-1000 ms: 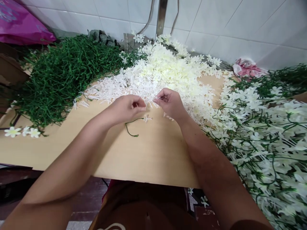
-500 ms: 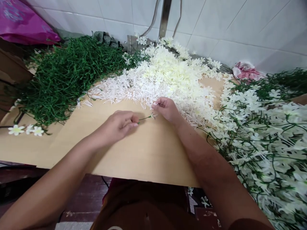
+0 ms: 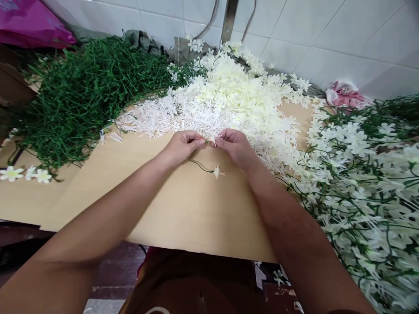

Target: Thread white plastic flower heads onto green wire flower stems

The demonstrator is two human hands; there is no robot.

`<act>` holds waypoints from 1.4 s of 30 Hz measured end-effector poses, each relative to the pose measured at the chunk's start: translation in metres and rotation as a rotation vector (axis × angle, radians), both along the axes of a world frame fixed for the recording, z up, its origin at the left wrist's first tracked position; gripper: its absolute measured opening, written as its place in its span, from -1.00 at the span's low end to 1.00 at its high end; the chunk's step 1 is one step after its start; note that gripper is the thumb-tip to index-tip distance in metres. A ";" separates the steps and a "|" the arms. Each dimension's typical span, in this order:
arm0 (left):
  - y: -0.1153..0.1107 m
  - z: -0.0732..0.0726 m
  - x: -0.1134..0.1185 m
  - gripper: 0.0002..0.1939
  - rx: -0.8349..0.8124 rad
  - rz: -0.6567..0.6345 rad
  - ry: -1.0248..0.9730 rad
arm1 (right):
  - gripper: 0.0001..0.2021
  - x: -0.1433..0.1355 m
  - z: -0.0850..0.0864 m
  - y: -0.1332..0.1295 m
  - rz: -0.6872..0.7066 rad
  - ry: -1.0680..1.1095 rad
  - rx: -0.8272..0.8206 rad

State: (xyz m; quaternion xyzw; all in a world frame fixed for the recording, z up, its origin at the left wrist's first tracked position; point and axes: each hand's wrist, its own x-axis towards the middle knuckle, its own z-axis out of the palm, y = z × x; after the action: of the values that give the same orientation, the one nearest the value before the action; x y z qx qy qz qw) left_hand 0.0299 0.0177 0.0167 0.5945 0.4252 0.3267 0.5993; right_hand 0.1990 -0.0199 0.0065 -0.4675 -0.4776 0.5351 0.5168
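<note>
My left hand pinches a thin green artificial flower stem between thumb and forefinger. One branch of the stem hangs below the fingers and ends in a small white flower with pale stamens. Close beside it, my right hand is closed in a pinch on a small white stamen piece, its tip almost touching the stem end at the left fingertips. Just beyond both hands lies a heap of white stamens, and behind that a pile of cream flower heads.
A cardboard sheet covers the work surface. Green stems are heaped at the left, near a few loose flowers. Assembled white flowers fill the right side. A pink bag sits at the back left, against a tiled wall.
My left hand has moved up and right, bringing the stem to the right fingertips. The stem's flowered branch now hangs lower, toward me. My right hand has shifted slightly right.
</note>
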 end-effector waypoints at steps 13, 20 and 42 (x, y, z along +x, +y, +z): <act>0.001 0.003 -0.006 -0.84 -0.023 -0.006 0.016 | -0.65 -0.009 0.000 -0.002 -0.087 -0.226 0.099; 0.004 0.001 -0.007 -0.88 -0.010 -0.028 -0.009 | -0.63 -0.011 -0.001 -0.006 -0.102 -0.138 0.099; 0.004 -0.001 -0.007 -0.88 0.052 -0.107 0.097 | -0.69 -0.008 0.000 -0.005 -0.001 -0.316 0.118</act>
State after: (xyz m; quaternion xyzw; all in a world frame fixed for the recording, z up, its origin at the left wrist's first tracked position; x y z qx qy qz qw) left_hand 0.0229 0.0218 0.0160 0.6470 0.4126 0.2757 0.5789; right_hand 0.1913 -0.0253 0.0069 -0.5150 -0.5833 0.4257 0.4618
